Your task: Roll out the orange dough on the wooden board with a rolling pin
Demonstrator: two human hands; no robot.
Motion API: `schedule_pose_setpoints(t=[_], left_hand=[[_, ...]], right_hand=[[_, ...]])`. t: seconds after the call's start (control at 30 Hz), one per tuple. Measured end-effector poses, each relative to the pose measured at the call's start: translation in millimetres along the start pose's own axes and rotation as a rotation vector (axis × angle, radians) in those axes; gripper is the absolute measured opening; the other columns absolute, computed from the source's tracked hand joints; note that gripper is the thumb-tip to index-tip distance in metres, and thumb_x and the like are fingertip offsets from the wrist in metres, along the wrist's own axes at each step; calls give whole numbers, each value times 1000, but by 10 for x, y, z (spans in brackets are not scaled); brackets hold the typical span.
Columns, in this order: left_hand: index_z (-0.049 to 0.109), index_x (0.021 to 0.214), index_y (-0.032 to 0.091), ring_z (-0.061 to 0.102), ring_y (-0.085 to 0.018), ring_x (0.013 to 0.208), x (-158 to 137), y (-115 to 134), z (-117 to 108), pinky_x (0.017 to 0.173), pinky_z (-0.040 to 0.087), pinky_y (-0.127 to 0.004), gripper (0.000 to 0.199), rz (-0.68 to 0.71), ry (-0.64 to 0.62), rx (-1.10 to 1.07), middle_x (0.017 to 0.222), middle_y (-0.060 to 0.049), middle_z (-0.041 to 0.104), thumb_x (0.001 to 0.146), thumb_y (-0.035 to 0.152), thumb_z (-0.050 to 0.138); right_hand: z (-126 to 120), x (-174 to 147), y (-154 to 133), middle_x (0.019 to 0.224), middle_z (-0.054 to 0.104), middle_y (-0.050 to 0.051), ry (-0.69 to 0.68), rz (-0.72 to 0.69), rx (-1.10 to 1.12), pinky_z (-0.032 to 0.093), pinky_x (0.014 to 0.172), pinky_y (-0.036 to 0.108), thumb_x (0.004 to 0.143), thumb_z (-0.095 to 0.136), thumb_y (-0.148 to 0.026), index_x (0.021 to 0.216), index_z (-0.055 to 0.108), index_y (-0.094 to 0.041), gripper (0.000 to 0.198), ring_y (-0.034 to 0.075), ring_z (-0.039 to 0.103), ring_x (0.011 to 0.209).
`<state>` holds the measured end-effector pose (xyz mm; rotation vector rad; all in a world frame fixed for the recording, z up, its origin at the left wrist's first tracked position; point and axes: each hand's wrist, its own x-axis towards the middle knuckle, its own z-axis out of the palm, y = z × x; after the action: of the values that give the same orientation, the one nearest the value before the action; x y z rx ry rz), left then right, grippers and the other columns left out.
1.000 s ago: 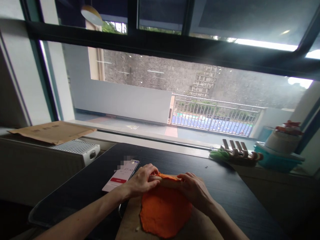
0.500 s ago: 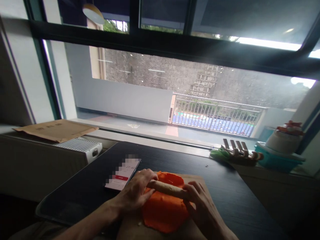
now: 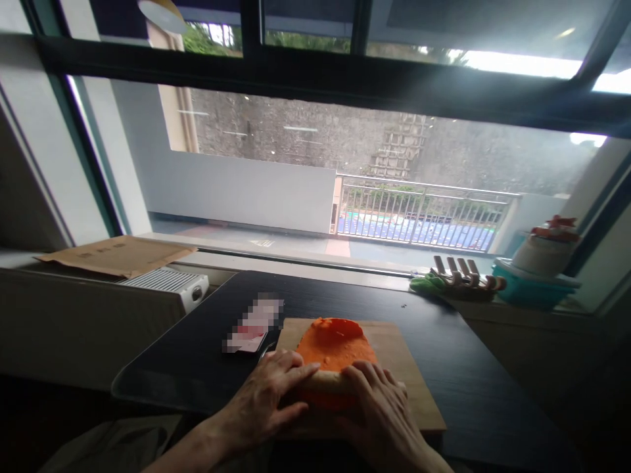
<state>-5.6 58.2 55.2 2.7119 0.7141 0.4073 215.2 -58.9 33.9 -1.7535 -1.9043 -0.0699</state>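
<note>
A pale wooden rolling pin (image 3: 329,380) lies across a flattened orange sheet of dough or clay (image 3: 338,345). My left hand (image 3: 279,387) presses on the pin's left end, its fingers curled over it. On the other end rests my right hand (image 3: 377,397), fingers bent over the wood. Both ends of the pin are hidden under my hands. The orange sheet lies on a light wooden board (image 3: 417,387), its far edge raised and uneven. Part of its near side sits in shadow below the pin.
A phone (image 3: 254,326) with a blurred screen lies left of the board on the dark table (image 3: 458,361). Beyond stand a white radiator (image 3: 172,289) under a brown paper envelope (image 3: 118,256), a green cloth (image 3: 428,283), and a teal bin (image 3: 532,286) by the window.
My hands and the rolling pin have moved toward me, to the near part of the orange sheet. More of the sheet's far side shows. The view has shifted somewhat.
</note>
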Motion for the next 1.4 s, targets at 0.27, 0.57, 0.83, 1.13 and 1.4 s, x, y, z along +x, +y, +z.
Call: schedule_pose_setpoints(t=[0.27,0.57,0.83,1.13,1.4], left_hand=[[48,134,31,51,-25,107,77,-17,-26,97,40,-43,45,58,-20,134,120,-8,56,90,37,48],[53,127,31,56,-23,99,201,34,-85,92,42,-39,44,72,-21,209,110,-4,59,83,31,60],[49,132,27,55,-27,100,189,12,-59,90,44,-43,63,109,-4,205,112,-7,58,78,55,63],[53,127,25,56,-24,96,261,-48,6,87,45,-38,41,218,3,284,105,-7,61,88,39,55],[60,117,27,55,-18,93,300,10,-104,85,45,-32,29,176,-6,80,102,-4,58,94,36,45]], right_hand=[[-35,97,-127,102,58,1,-30,-5,-106,43,78,32,81,67,-24,101,53,-25,24,21,55,96],[-8,153,-54,99,60,0,-21,-50,-86,43,69,29,76,72,-35,101,55,-26,32,19,57,89],[220,211,67,90,61,0,78,-146,-156,42,68,30,75,74,-27,98,55,-24,30,19,56,82],[61,215,28,107,58,4,70,-223,-40,44,80,35,75,73,-40,112,54,-26,45,22,53,95],[-33,102,-167,82,59,0,175,-308,-159,40,70,33,83,62,-15,86,58,-22,9,18,52,75]])
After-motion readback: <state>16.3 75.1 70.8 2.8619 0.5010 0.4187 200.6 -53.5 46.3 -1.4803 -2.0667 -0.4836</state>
